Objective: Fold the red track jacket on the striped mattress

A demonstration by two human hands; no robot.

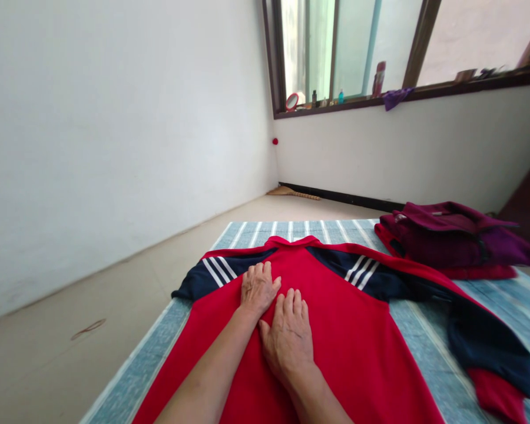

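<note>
A red jacket (344, 330) with navy shoulders and white stripes lies spread out, its collar pointing away from me. My left hand (259, 288) rests flat on the upper middle of it, below the collar, fingers stretched out. Just right of it and a little nearer, my right hand (289, 333) also lies flat on the red cloth, fingers extended. Neither hand grips anything. The jacket's right-side sleeve bends down toward the near right and ends in a red cuff. On the left, the sleeve drops out of sight at the edge of the striped cover.
The jacket lies on a blue-and-white striped cover (428, 347). Folded maroon and red clothes (450, 235) are piled at its far right. Beyond are a broom (291, 192) on the floor, a white wall (115, 118), and a windowsill with a red bottle (378, 79) and purple cloth (396, 98).
</note>
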